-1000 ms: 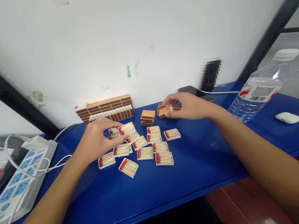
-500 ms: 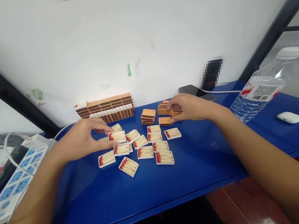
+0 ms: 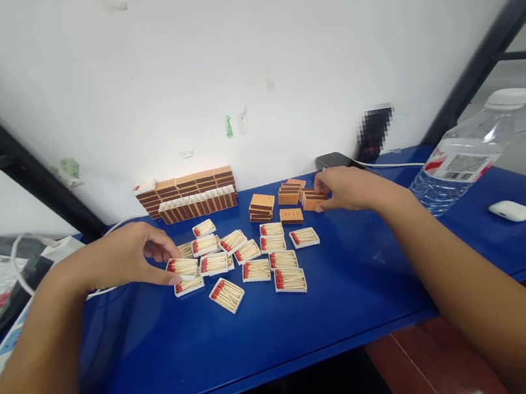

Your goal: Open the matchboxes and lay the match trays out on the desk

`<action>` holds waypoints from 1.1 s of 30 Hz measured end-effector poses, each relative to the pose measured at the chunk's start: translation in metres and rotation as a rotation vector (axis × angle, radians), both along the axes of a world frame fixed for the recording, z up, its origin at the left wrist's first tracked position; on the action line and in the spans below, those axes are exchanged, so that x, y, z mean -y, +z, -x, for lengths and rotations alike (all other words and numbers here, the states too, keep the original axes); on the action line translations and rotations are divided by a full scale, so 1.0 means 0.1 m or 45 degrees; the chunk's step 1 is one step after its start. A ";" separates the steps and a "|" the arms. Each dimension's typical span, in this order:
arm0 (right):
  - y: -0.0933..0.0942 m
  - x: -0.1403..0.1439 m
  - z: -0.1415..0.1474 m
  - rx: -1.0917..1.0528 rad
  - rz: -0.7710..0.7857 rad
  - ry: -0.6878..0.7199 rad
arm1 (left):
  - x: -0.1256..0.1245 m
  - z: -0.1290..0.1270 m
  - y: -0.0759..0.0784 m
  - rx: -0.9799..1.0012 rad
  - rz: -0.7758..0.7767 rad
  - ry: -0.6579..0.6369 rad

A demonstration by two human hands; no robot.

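Blue tabletop [image 3: 356, 288], white wall [image 3: 243, 62] behind. Left hand [image 3: 126, 253]: we are pinching one shallow white tray [image 3: 185, 268] between thumb and fingers, pale matchsticks filling it, red heads lying leftward. Right hand [image 3: 348, 187]: we are touching orange-and-brown matchbox covers [image 3: 311, 199]; whether our fingers are gripping one, we cannot tell. Centre: more filled trays [image 3: 290, 280] are lying loosely scattered. Near the wall: matchboxes [image 3: 214, 181] are standing stacked.

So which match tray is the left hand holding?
The leftmost front tray, well away from the back stack: it alone is pinched in the left hand.
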State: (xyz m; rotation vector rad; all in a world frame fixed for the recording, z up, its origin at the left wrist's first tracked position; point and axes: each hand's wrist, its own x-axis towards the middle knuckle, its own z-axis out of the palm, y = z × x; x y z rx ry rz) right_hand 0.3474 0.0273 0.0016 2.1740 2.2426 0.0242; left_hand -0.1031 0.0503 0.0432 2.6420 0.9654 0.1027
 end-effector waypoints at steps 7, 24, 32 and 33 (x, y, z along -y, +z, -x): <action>-0.04 0.00 -0.01 -0.098 0.072 -0.038 | -0.04 -0.05 -0.14 -0.096 0.049 0.005; 0.24 0.35 0.59 -1.430 0.191 0.533 | 0.33 -0.85 -0.47 0.697 -0.717 -0.041; -0.07 0.40 1.02 -1.885 0.184 0.591 | 0.38 -0.93 -0.58 0.820 -0.848 -0.106; -0.09 0.40 1.05 -1.918 0.165 0.559 | 0.38 -0.93 -0.57 0.833 -0.852 -0.092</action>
